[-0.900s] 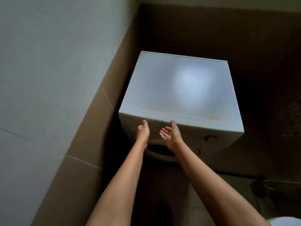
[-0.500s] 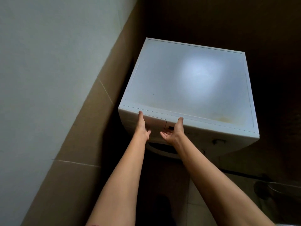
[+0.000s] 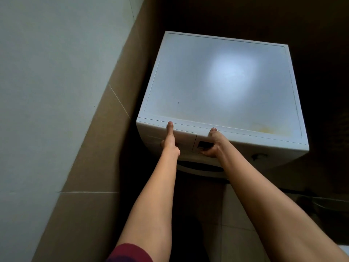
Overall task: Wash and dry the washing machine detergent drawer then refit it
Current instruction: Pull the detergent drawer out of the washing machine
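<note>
The white washing machine (image 3: 217,82) stands in a corner, seen from above. Its detergent drawer (image 3: 186,138) sits flush in the front panel at the top left. My left hand (image 3: 170,143) holds the drawer's front, with the thumb straight up to the top edge and the fingers tucked round the left side, mostly hidden. My right hand (image 3: 213,146) grips the control panel just right of the drawer. Its thumb lies on the top edge and its fingers curl below a dark display (image 3: 204,144).
A pale wall (image 3: 47,91) with a brown tiled lower band (image 3: 105,148) runs close along the machine's left side. The round door (image 3: 200,167) shows below my hands, and a knob (image 3: 259,156) sits to the right. Dark tiled floor (image 3: 236,214) lies underneath.
Both hands have moved from open in front of the panel to gripping it, thumbs reaching the top edge. The camera has come closer to the machine.
</note>
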The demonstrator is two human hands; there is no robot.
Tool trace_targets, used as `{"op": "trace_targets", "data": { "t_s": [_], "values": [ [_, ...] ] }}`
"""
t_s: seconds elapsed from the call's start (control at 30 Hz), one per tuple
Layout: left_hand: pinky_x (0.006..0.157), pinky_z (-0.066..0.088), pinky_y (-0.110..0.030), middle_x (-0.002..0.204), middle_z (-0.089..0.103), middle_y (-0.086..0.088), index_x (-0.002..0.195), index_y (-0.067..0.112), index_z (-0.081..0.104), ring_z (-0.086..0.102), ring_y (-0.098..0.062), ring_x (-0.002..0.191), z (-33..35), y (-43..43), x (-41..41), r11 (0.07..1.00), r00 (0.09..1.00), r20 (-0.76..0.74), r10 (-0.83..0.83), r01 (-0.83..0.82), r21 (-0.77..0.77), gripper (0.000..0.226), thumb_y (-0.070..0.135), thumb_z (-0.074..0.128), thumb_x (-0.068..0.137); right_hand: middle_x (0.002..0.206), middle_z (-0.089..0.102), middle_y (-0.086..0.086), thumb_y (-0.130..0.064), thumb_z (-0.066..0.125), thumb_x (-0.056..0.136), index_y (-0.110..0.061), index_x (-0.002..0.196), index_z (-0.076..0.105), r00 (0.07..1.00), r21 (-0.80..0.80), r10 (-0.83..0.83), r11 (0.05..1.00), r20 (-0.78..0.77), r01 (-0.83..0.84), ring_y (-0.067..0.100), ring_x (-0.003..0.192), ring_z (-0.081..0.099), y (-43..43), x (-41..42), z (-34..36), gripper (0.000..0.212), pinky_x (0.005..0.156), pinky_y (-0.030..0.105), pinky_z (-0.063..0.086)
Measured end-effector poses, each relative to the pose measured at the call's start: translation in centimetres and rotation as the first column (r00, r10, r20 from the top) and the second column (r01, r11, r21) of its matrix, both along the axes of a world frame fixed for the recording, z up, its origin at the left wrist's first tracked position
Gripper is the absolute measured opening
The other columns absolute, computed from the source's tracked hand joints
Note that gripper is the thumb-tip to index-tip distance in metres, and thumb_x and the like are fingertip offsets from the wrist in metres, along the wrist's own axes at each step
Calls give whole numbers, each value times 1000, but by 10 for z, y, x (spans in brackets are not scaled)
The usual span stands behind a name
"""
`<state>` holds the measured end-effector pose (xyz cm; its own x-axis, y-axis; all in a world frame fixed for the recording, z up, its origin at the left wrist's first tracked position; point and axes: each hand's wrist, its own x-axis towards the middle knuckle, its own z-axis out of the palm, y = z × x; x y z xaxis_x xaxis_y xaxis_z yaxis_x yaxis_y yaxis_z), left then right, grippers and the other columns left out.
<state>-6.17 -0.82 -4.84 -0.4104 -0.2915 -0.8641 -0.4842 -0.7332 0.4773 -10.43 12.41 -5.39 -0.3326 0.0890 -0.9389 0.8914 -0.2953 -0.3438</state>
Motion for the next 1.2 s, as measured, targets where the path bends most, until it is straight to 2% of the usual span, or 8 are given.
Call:
{"op": "trace_targets", "data": {
  "t_s": [0.23, 0.43, 0.7, 0.77, 0.87, 0.97, 1.07, 1.2],
  "values": [
    [117, 17, -47, 158, 20, -4, 152, 16, 17, 18, -26, 146, -10, 3, 0, 999, 998, -51, 30, -29, 21, 119, 69, 72, 62, 143, 41, 11, -58, 48, 88, -17, 141, 33, 999, 30, 24, 999, -31, -23, 37, 122, 48, -4, -1, -6, 69, 98, 56, 43],
    [115, 19, -49, 158, 20, -4, 152, 17, 14, 21, -27, 145, -19, 3, 12, 1000, 1000, -29, 9, -10, -25, 110, 68, 67, 70, 131, 50, 11, -56, 58, 83, -15, 136, 41, 999, 47, 47, 998, -2, -47, 34, 109, 56, 1, -3, -8, 69, 93, 52, 48],
    [112, 31, -47, 137, 50, -6, 138, 13, 39, 44, -27, 129, -23, 2, 39, 997, 999, -39, 39, -41, -63, 96, 67, 71, 66, 138, 46, 10, -64, 55, 80, -18, 138, 38, 996, 80, 88, 993, -23, -86, 37, 117, 51, 2, 4, -5, 76, 94, 56, 46],
    [110, 36, -47, 131, 54, -6, 133, 14, 42, 49, -26, 123, -23, 2, 51, 997, 997, -56, 57, -60, -48, 98, 69, 74, 58, 138, 47, 9, -65, 54, 80, -20, 138, 39, 995, 85, 96, 992, -37, -93, 36, 117, 52, 1, 7, -2, 75, 92, 56, 47],
    [109, 37, -48, 127, 55, -4, 134, 15, 41, 50, -26, 121, -26, 0, 73, 997, 995, -73, 67, -69, -29, 118, 73, 74, 36, 140, 45, 7, -69, 46, 83, -22, 140, 37, 992, 106, 110, 989, -62, -103, 36, 119, 51, -1, 11, 1, 75, 90, 55, 49],
    [110, 37, -46, 123, 55, -3, 138, 16, 38, 50, -25, 120, -31, -4, 93, 998, 996, -71, 52, -54, -28, 106, 67, 75, 51, 142, 44, 6, -71, 40, 84, -22, 142, 34, 988, 139, 137, 982, -67, -127, 35, 122, 48, -7, 18, 10, 76, 85, 51, 51],
    [109, 39, -43, 125, 56, -4, 135, 17, 41, 52, -23, 119, -38, -7, 108, 999, 997, -64, 43, -45, -31, 86, 56, 76, 67, 147, 37, 5, -66, 34, 91, -21, 146, 28, 987, 175, 137, 977, -88, -121, 34, 130, 41, -12, 24, 19, 72, 97, 51, 46],
    [107, 41, -44, 125, 57, -6, 132, 17, 44, 52, -24, 118, -38, -11, 123, 999, 997, -70, 27, -30, -35, 72, 47, 75, 74, 149, 35, 5, -64, 31, 93, -21, 147, 27, 986, 202, 135, 973, -94, -114, 33, 130, 40, -16, 28, 22, 69, 101, 52, 42]
  ]
}}
